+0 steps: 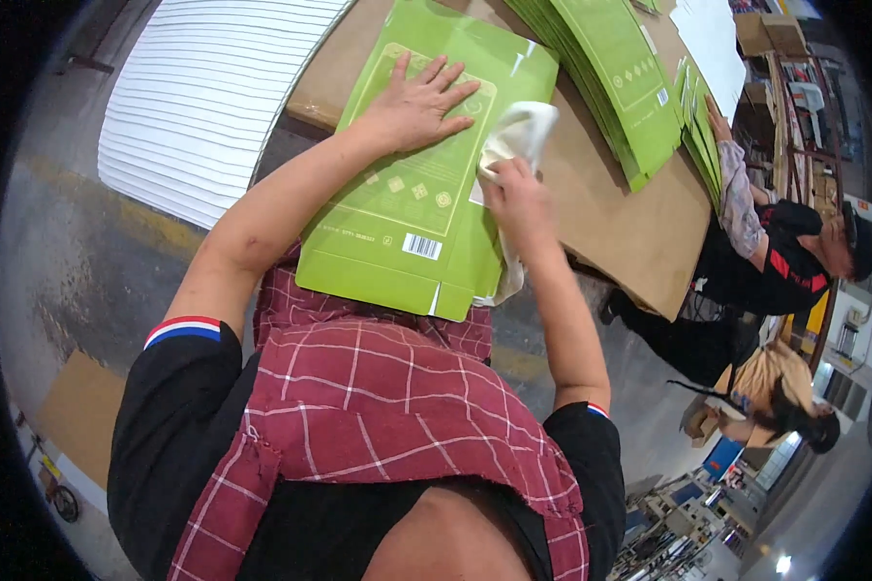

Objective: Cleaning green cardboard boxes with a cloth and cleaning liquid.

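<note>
A flat green printed carton blank lies before me at the table's near edge, with pale line patterns and a white barcode patch. My left hand rests flat on its upper part, fingers spread. At the blank's right edge my right hand, slightly blurred, is closed on a white cloth. Part of the cloth bunches up above the fingers, and another part hangs down beside the blank's lower right corner. A small white patch shows at the blank's edge under the right hand.
A tall fanned stack of white sheets stands at the left. Stacked green blanks lie on the brown tabletop to the right. A co-worker reaches to more green blanks there; another person is behind. Cardboard lies on the floor.
</note>
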A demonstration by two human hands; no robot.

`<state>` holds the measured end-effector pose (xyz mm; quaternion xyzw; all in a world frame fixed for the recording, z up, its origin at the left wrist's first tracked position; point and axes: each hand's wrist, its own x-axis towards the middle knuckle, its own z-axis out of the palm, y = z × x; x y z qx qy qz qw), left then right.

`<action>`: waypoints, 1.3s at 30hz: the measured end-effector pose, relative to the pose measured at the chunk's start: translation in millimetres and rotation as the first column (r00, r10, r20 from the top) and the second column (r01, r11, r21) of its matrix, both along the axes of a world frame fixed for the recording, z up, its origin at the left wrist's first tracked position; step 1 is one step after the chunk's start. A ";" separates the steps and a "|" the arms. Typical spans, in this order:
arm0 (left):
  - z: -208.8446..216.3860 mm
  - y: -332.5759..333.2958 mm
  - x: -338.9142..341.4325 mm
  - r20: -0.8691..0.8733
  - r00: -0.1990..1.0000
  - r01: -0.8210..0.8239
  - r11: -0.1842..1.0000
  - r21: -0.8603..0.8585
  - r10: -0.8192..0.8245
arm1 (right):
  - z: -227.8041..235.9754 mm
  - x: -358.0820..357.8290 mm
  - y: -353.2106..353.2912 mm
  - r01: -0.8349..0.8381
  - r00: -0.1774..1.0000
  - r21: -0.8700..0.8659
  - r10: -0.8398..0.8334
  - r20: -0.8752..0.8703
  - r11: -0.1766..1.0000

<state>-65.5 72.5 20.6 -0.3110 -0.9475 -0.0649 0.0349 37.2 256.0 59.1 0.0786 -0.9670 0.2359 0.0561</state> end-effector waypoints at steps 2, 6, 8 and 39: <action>4.4 0.6 2.0 0.017 1.000 -0.014 1.000 -0.001 0.014 | -6.8 -14.0 -6.2 0.012 0.997 0.051 -0.015 0.074 0.999; 4.1 3.4 -0.6 -0.025 0.999 -0.022 1.000 0.005 0.022 | -18.0 -83.2 -3.8 0.150 0.977 0.162 -0.121 -0.176 0.975; 0.5 2.4 -0.5 -0.019 1.000 -0.022 1.000 0.014 0.022 | -18.8 -103.2 -10.6 0.157 0.972 0.207 -0.114 -0.205 0.966; 2.8 -0.7 2.9 0.030 0.999 -0.022 0.996 0.087 0.020 | 1.4 -124.5 -12.8 0.153 0.984 0.156 -0.165 0.064 0.976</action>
